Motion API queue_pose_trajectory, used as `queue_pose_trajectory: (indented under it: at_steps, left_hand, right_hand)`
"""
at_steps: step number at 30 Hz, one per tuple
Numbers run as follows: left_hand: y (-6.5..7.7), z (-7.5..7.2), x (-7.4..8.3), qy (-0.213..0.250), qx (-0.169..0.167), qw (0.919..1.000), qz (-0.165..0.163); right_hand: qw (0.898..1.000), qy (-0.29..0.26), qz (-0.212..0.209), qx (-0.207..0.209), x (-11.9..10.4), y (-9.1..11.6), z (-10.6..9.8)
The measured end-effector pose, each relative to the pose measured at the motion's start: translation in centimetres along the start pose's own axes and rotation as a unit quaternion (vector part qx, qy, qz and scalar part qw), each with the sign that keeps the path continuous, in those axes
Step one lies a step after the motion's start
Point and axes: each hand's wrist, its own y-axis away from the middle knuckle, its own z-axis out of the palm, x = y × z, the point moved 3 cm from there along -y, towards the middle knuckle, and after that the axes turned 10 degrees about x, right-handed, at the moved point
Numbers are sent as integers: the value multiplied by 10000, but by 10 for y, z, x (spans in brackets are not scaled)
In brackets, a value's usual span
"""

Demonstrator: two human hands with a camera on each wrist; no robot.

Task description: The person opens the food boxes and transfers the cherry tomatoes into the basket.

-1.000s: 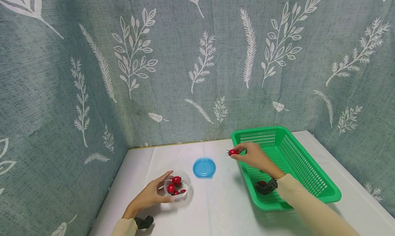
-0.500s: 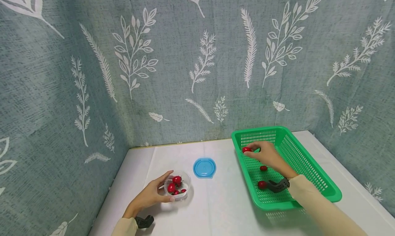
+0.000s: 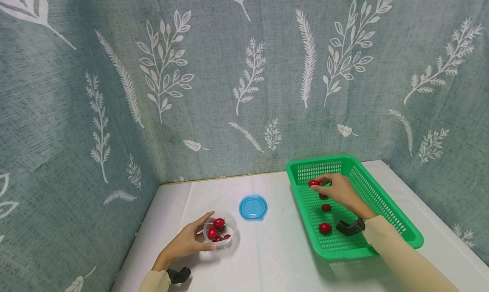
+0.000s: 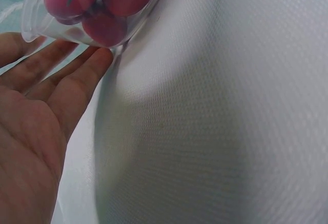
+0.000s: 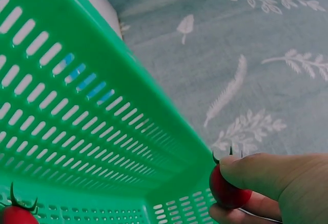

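Note:
My left hand (image 3: 189,242) holds a clear plastic cup (image 3: 231,224) on the white table, thumb on the near side and fingers round the far side. Several cherry tomatoes (image 4: 105,3) lie inside that cup. Between the thumb and fingers of my right hand (image 3: 339,190), a cherry tomato (image 5: 228,185) with a green stem is pinched. That hand is over the far part of a green basket (image 3: 410,237). Below it, on the basket floor, lie other cherry tomatoes, one near the front (image 3: 325,228) and one near the middle (image 3: 326,207); another is partly hidden by the hand.
A blue lid (image 3: 253,207) lies flat on the white table (image 3: 275,249) between the cup and the basket. Patterned grey-green cloth (image 3: 214,92) hangs behind the table and along both sides. The basket's slotted walls rise around the right hand's work.
My right hand has carried the tomato rightward from outside the basket's left rim to over its inside, uncovering tomatoes on the basket floor. My left hand and the cup have stayed put.

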Motion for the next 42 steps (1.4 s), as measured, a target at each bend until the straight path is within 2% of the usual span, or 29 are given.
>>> queue_pose_trajectory:
  at_steps: [6, 18, 25, 32, 42]
  left_hand:
    - [-1, 0, 0, 49, -5, 10000, -39]
    - [-4, -2, 1, 51, -1, 10000, -23]
    - [-2, 0, -1, -65, 57, 9999, -128]
    - [-1, 1, -2, -60, 71, 9999, -104]
    - [-1, 1, -2, -75, 92, 9999, -56]
  right_hand:
    - [9996, 270, 113, 64, 6, -2, -3]
    - [9991, 335, 201, 159, 16, -3, -6]
    - [9977, 553, 320, 215, 20, -2, -9]
    - [9954, 739, 603, 113, 25, 0, -10]
    - [9899, 1229, 679, -205, 31, 1, -11]
